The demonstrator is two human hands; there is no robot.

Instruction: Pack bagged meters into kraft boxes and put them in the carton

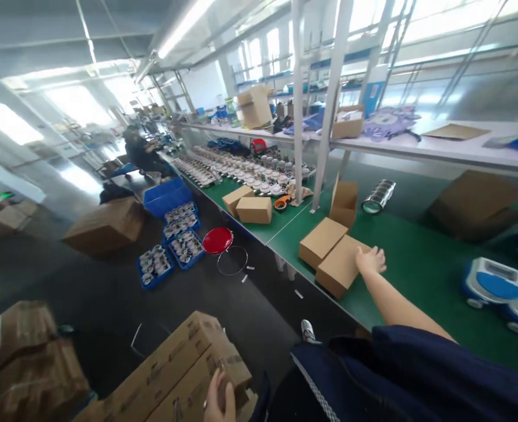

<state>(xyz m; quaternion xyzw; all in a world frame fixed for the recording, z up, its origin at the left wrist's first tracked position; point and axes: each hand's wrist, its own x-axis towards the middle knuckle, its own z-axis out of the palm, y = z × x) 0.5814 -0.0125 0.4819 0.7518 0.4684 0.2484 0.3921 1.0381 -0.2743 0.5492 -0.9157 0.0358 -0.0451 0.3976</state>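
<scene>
Sitting near the edge of the green table, a small brown box has the right hand resting flat on top, fingers spread. Another box touches it. Down low, the left hand curls around a long carton.

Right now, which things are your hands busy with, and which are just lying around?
In hand:
- right hand resting on a small closed box on the green bench
- left hand on a long carton down low

Lying about:
- tape rolls
- red lid
- blue trays
- open box
</scene>
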